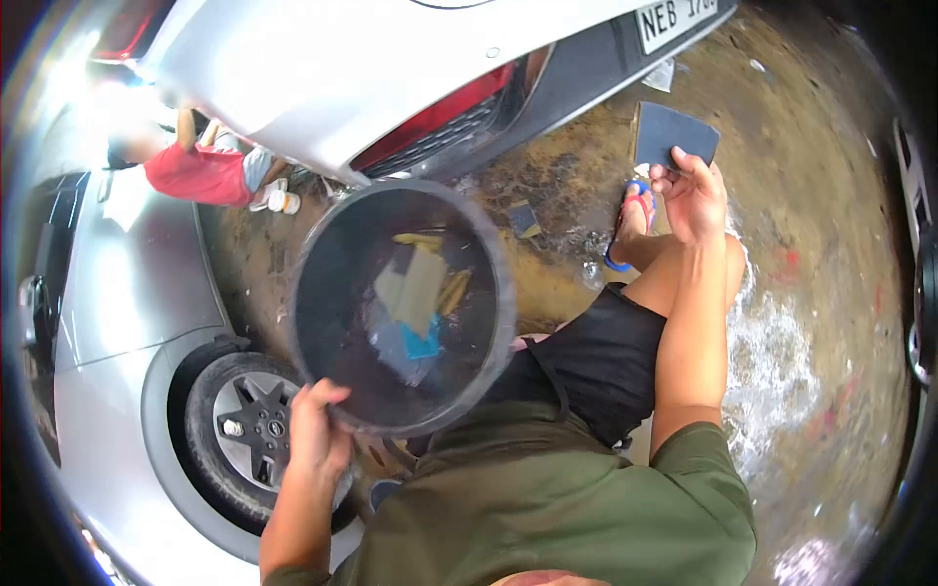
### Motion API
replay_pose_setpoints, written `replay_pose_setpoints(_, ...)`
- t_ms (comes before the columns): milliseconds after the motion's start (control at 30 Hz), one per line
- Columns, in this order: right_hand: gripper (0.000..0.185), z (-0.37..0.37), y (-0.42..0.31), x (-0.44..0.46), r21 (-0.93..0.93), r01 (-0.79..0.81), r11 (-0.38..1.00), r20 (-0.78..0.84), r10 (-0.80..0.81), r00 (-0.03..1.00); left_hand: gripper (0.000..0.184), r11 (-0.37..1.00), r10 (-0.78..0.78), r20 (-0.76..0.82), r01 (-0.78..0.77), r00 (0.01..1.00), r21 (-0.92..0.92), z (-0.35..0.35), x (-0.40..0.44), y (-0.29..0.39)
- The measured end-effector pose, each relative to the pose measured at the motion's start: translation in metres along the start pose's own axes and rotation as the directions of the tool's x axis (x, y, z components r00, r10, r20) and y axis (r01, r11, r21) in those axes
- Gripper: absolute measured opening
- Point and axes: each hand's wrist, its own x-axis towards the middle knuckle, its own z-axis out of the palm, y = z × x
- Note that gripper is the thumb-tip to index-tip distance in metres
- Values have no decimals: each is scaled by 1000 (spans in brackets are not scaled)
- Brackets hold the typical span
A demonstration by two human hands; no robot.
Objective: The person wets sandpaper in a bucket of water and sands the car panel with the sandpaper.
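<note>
Plainly, we see the left hand (319, 430) clamped on a round black bucket (327, 293), the right hand (696, 203) pinching a flat dark-grey sheet (672, 137).

Black inside the bucket (337, 293), with beige on one scrap (424, 293), bright blue on another scrap (421, 341) and yellow on the thin pieces (454, 291). Dark grey across the sheet (674, 140), tan along its edge. Olive green on the shirt (528, 503), black on the shorts (611, 347), blue and red on the sandal (615, 262). Mottled brown and white on the floor (821, 225).
</note>
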Motion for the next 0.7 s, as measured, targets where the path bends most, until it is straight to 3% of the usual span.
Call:
replay_pose_setpoints(67,14,-6,-2,-13,-53,7,999,-67,-10,998,40,997,76,72,-78,995,26,61,15,1)
replay_pose_setpoints(100,15,-10,3,-22,-94,4,996,-96,-13,995,35,991,-46,64,38,997,126,40,60,-19)
replay_pose_setpoints(133,17,-14,8,-23,-135,13,991,-120,-30,992,30,993,-76,149,62,986,99,62,70,-23)
replay_pose_setpoints(167,23,-23,12,-25,-141,-33,990,-115,17,993,27,990,-53,117,37,992,139,79,82,-31)
replay_pose_setpoints(267,31,-13,19,-29,-241,-137,961,-119,111,987,30,988,-92,302,48,949,150,106,145,-73)
replay_pose_setpoints(400,36,2,36,-28,-169,-143,975,-47,137,989,29,968,-116,253,52,961,245,161,223,-129)
replay_pose_setpoints(567,29,13,61,-15,-164,-263,951,-210,226,951,27,968,-177,309,109,934,225,195,318,-214)
replay_pose_setpoints(667,24,4,92,-3,-188,-233,954,-232,188,955,28,971,-193,270,144,943,190,204,363,-265)
replay_pose_setpoints(700,23,2,98,1,-231,-247,941,-220,197,955,25,956,-278,229,247,933,157,196,377,-275)
